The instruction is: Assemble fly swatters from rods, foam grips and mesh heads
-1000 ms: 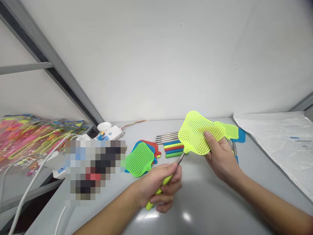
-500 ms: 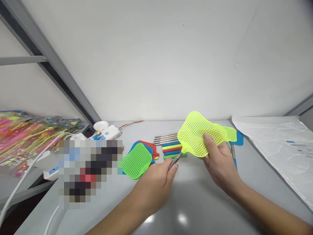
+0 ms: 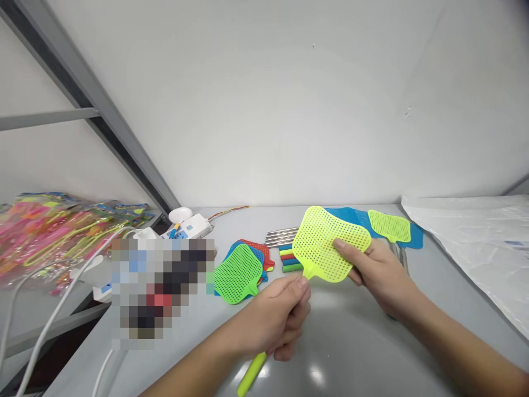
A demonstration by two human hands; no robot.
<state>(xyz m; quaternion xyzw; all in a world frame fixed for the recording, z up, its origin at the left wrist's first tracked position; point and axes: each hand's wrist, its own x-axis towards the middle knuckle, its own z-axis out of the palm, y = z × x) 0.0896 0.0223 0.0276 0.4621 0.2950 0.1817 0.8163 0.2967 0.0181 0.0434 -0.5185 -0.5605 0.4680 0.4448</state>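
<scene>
A yellow-green fly swatter [image 3: 318,242] is held in both hands over the table. My left hand [image 3: 279,317] is closed round its neck, just under the mesh head, and hides the shaft. Below that hand sticks out a yellow-green handle [image 3: 252,375]. My right hand [image 3: 378,270] pinches the right edge of the mesh head, thumb on top. Behind it lie another yellow-green swatter [image 3: 390,227] and blue swatter heads [image 3: 347,214], partly covered. Left of the held swatter are a green swatter head [image 3: 238,274] and a red one [image 3: 264,251], in an overlapping pile with blue.
Metal rods [image 3: 281,237] and coloured handle tubes [image 3: 291,267] lie behind my hands. A white plastic sheet [image 3: 475,237] covers the right side. At left are a power strip [image 3: 194,226], white cables [image 3: 58,314], a blurred patch and bagged colourful items [image 3: 74,231].
My left hand has moved up from the metal shaft to the swatter's neck. The swatter is lower and slightly left, and its yellow-green handle now shows below. The view has shifted a little.
</scene>
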